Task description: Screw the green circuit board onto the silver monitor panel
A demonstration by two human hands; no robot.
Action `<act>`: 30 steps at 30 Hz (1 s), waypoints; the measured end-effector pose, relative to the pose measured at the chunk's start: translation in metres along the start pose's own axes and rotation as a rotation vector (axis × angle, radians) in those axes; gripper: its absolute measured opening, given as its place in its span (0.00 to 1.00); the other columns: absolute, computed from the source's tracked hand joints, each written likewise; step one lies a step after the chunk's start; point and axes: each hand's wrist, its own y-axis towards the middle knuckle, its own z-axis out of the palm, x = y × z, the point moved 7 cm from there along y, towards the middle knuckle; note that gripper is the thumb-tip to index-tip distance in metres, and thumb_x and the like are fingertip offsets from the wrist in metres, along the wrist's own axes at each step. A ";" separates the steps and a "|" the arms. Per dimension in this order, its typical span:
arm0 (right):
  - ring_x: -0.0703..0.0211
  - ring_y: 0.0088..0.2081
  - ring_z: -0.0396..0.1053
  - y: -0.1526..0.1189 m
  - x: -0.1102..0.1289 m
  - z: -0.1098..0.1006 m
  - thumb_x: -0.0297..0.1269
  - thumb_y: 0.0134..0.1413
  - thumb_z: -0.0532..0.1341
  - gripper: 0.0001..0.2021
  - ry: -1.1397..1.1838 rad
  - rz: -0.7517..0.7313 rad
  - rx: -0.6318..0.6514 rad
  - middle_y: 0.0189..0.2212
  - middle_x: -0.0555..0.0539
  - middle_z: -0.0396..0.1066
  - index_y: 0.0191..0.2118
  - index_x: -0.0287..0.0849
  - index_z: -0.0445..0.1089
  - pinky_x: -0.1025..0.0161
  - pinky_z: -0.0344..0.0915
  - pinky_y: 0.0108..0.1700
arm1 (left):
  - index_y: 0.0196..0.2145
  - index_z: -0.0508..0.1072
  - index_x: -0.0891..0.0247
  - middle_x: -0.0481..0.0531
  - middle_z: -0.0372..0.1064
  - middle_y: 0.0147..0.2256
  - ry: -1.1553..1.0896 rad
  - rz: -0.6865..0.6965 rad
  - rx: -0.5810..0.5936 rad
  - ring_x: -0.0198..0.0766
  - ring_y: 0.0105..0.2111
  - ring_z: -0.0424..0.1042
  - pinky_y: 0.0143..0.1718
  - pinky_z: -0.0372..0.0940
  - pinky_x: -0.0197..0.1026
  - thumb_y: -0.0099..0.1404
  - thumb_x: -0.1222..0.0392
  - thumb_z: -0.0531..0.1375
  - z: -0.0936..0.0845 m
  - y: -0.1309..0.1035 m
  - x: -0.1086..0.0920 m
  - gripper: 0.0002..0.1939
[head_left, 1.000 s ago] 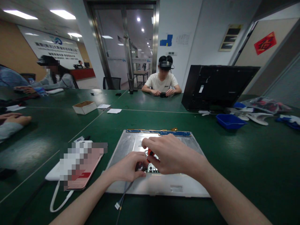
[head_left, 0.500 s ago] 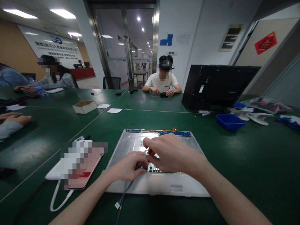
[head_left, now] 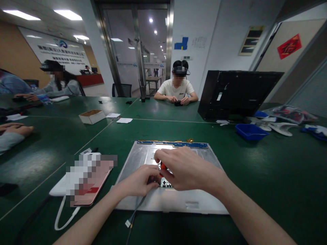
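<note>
A flat silver display panel [head_left: 178, 201] lies face down in front of me, with a narrow blue circuit strip [head_left: 190, 145] along its far edge. My right hand [head_left: 187, 166] is closed around the red-and-black handle of a screwdriver [head_left: 162, 166], most of which the fingers hide. Below it, a small circuit board [head_left: 167, 184] shows in part on the panel's middle. My left hand [head_left: 143, 178] is curled at the board's left side, close to the tool; what its fingertips hold is hidden. A dark cable [head_left: 136, 211] with a white plug runs out from under the left hand.
Left of the panel lie a pink phone [head_left: 95, 185] and a white device with a white cable [head_left: 58, 214]. Farther off are an open box [head_left: 92, 116], a blue tray [head_left: 251, 132] and a black monitor [head_left: 237, 95]. Other people sit around the green table [head_left: 268, 170].
My right hand has shifted very slightly left with the screwdriver and its fingers have turned a little. The left hand and the panel look unmoved.
</note>
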 end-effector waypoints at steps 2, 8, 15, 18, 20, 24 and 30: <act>0.62 0.26 0.63 0.002 -0.002 0.001 0.35 0.56 0.53 0.06 -0.017 0.018 -0.023 0.31 0.47 0.72 0.38 0.40 0.61 0.63 0.43 0.23 | 0.31 0.71 0.65 0.50 0.69 0.34 0.004 -0.014 -0.009 0.37 0.33 0.67 0.33 0.62 0.37 0.55 0.72 0.59 -0.001 0.000 0.001 0.06; 0.62 0.26 0.64 0.003 -0.004 0.003 0.38 0.57 0.55 0.05 -0.057 0.028 -0.026 0.28 0.49 0.72 0.35 0.42 0.62 0.63 0.41 0.24 | 0.33 0.72 0.65 0.49 0.69 0.32 -0.040 0.017 0.015 0.34 0.28 0.66 0.28 0.61 0.35 0.55 0.73 0.58 0.004 0.000 0.003 0.09; 0.63 0.25 0.61 0.001 0.001 0.001 0.35 0.51 0.55 0.08 -0.001 -0.012 -0.002 0.32 0.48 0.70 0.38 0.40 0.60 0.64 0.44 0.22 | 0.28 0.70 0.66 0.49 0.69 0.31 -0.028 0.045 -0.036 0.36 0.30 0.67 0.31 0.62 0.36 0.55 0.72 0.58 0.000 0.000 -0.001 0.05; 0.63 0.25 0.62 0.004 0.000 0.002 0.35 0.55 0.53 0.07 -0.011 0.020 -0.030 0.32 0.48 0.71 0.39 0.40 0.60 0.64 0.43 0.22 | 0.31 0.71 0.65 0.50 0.69 0.33 -0.020 0.018 -0.038 0.37 0.32 0.67 0.32 0.62 0.37 0.55 0.72 0.58 -0.001 0.000 -0.001 0.06; 0.63 0.24 0.62 0.005 -0.002 0.003 0.36 0.57 0.53 0.06 -0.031 0.035 -0.040 0.30 0.49 0.71 0.38 0.41 0.61 0.63 0.42 0.22 | 0.32 0.72 0.65 0.51 0.70 0.34 -0.024 0.002 -0.025 0.37 0.32 0.67 0.32 0.63 0.38 0.55 0.72 0.58 -0.001 0.000 0.000 0.07; 0.63 0.25 0.63 0.003 -0.003 0.004 0.39 0.57 0.55 0.06 -0.058 0.032 -0.017 0.26 0.50 0.71 0.35 0.42 0.61 0.63 0.42 0.23 | 0.33 0.72 0.66 0.50 0.70 0.33 -0.034 0.001 0.018 0.36 0.30 0.68 0.33 0.63 0.38 0.56 0.73 0.57 0.001 0.001 0.001 0.08; 0.62 0.27 0.61 0.000 0.003 0.001 0.35 0.51 0.56 0.07 -0.007 -0.030 0.024 0.31 0.48 0.69 0.36 0.41 0.60 0.64 0.44 0.23 | 0.29 0.71 0.66 0.48 0.69 0.30 -0.018 0.041 -0.022 0.34 0.29 0.67 0.30 0.61 0.35 0.55 0.73 0.58 0.000 0.001 -0.001 0.06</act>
